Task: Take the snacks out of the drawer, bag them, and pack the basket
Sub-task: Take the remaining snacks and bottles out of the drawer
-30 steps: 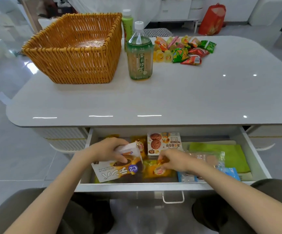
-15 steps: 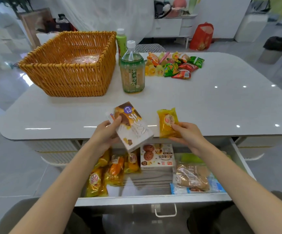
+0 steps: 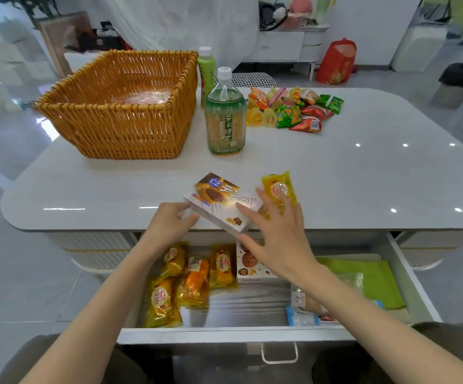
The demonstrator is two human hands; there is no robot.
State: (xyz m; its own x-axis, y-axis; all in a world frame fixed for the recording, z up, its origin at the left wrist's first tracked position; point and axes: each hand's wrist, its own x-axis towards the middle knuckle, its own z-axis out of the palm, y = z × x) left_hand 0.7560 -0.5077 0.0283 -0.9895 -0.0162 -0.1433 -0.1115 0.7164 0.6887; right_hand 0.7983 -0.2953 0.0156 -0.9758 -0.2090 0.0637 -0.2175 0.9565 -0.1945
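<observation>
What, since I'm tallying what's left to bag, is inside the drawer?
Yellow wrapped cakes at left, a cookie box mid-back, a green cloth at right, a blue-edged packet at front right. The right hand and forearm cover part of the box and the packets beside it.

White table (image 3: 363, 176), wicker basket (image 3: 119, 112), tea bottle (image 3: 224, 120) beside it, snack pile (image 3: 294, 109), box (image 3: 222, 203) and yellow packet (image 3: 278, 188) apparently at front

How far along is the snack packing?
Early. On the table: one yellow snack packet, a pile of small snacks. In hand: left hand grips the white snack box; right hand open. Left: yellow packets and a cookie box in the drawer, bagging, filling the wicker basket.
</observation>
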